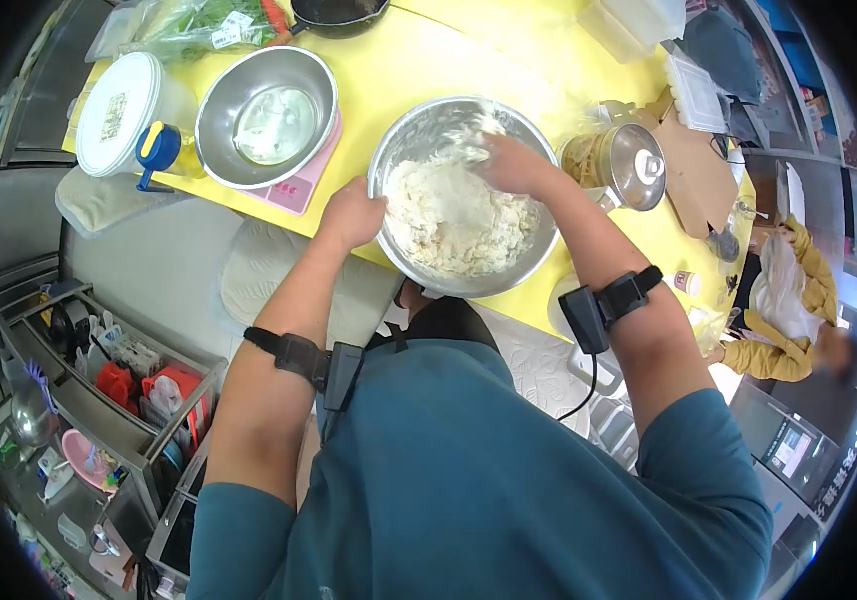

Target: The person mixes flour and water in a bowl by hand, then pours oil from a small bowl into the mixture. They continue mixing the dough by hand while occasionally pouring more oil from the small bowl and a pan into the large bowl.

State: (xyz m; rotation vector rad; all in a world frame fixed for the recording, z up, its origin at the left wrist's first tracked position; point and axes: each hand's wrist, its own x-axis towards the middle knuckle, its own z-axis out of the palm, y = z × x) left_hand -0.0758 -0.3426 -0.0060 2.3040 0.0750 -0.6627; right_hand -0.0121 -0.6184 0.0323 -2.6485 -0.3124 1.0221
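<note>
A large steel mixing bowl (381,215) holds shaggy, floury dough (464,225) with loose dry flour over its middle. My left hand (354,213) is closed on the bowl's left rim, thumb at the edge. Inside the bowl, toward its upper right, my right hand (517,166) has its fingers bent around a pale, sticky clump of the dough, which partly covers the fingertips. More dough smears the bowl's far inner wall. Left of this bowl, a second steel bowl (211,125) with clear liquid in it rests on a pink kitchen scale (294,192).
Around the yellow table (429,50) stand a white-lidded tub (114,115), a blue-capped bottle (159,150), a black pan (339,15) and bagged greens (199,25). A glass-lidded pot (629,165) sits close to the bowl's right. Another person in a yellow jacket (774,355) is at far right.
</note>
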